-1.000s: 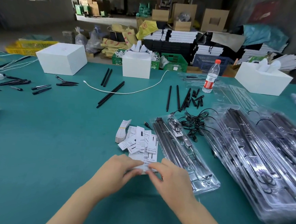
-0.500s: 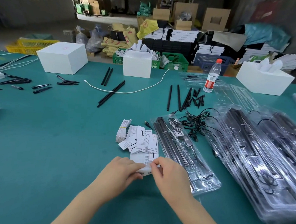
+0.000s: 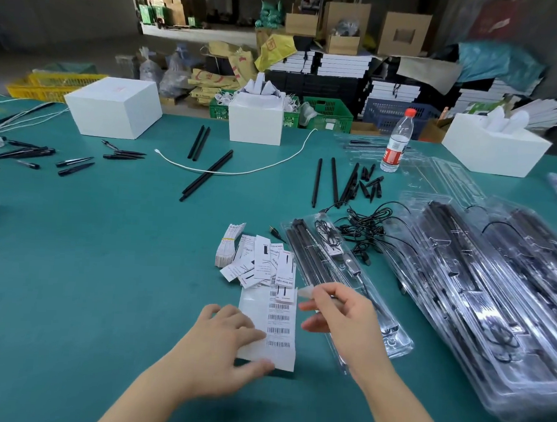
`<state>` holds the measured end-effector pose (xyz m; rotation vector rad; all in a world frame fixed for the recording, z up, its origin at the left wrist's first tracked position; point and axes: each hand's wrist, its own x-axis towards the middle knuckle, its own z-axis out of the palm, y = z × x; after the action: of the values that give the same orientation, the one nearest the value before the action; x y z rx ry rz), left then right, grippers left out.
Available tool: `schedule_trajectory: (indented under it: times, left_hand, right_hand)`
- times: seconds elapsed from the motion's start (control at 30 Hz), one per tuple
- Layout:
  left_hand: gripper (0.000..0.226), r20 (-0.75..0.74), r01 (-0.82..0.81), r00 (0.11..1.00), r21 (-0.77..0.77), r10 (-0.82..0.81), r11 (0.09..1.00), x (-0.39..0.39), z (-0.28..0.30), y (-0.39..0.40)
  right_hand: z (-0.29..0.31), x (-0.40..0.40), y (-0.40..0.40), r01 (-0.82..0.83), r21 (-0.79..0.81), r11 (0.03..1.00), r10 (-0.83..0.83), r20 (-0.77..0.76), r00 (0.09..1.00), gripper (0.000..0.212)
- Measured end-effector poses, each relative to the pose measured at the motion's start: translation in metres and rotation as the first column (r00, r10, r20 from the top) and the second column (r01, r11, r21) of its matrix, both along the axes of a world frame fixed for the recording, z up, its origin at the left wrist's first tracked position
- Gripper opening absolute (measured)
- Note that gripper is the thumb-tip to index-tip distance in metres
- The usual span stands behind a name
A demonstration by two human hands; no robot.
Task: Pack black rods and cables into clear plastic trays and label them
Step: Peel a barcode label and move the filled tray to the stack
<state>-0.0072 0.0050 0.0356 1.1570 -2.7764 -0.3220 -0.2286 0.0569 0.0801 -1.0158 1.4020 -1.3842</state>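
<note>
Left hand: the left hand lies flat on the barcode label sheet, fingers spread and fairly straight, thumb at the sheet's near edge, pressing it to the table.
Right hand: the right hand is raised just right of the sheet, thumb and forefinger pinching a small peeled label; the other fingers are loosely curled.
Label sheet: white strip with several barcodes in a column, lying flat at the near centre of the table.
Loose labels: a scattered pile of printed labels just beyond the sheet, touching its far end, with a banded stack on the pile's left.
Open tray: a clear plastic tray holding black rods and a coiled cable lies just right of the labels, partly behind the right hand.
Packed trays: a stack of filled clear trays occupies the right side of the table.
Cables: a tangle of black cables lies between the open tray and the stack.
Loose rods: black rods lie beyond the cables; more rods lie mid-table.
Other: water bottle and three white boxes along the far edge.
</note>
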Motion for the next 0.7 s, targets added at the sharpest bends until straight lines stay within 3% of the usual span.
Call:
schedule_trajectory:
  times: [0.1, 0.17, 0.23, 0.3, 0.5, 0.7]
  left_hand:
    - [0.057, -0.259, -0.053, 0.962, 0.123, 0.083, 0.991, -0.018, 0.015, -0.004]
    - [0.039, -0.448, -0.096, 0.856, 0.351, 0.257, 0.932, -0.038, 0.027, -0.007]
    - [0.019, -0.503, -0.057, 0.772, 0.555, 0.389, 0.83, -0.061, 0.035, -0.01]
    - [0.013, -0.512, 0.022, 0.732, 0.678, 0.45, 0.735, -0.081, 0.041, -0.011]
    - [0.004, -0.534, 0.088, 0.759, 0.651, 0.373, 0.754, -0.108, 0.048, -0.014]
    - [0.013, -0.473, 0.042, 0.791, 0.676, 0.389, 0.736, -0.12, 0.046, -0.013]
  right_hand:
    - [-0.008, -0.01, 0.011, -0.027, -0.033, 0.999, 0.027, 0.006, 1.0, 0.025]
    - [-0.014, -0.015, 0.017, -0.005, -0.049, 0.999, 0.004, -0.02, 1.0, 0.025]
    - [-0.019, -0.019, 0.021, 0.013, -0.056, 0.998, -0.018, -0.082, 0.997, 0.021]
    - [-0.023, -0.024, 0.024, 0.018, -0.051, 0.999, -0.025, -0.132, 0.991, 0.021]
    - [-0.031, -0.041, 0.035, -0.009, 0.018, 1.0, 0.012, -0.182, 0.983, 0.017]
    - [-0.031, -0.052, 0.041, -0.039, 0.047, 0.998, 0.052, -0.319, 0.946, 0.028]
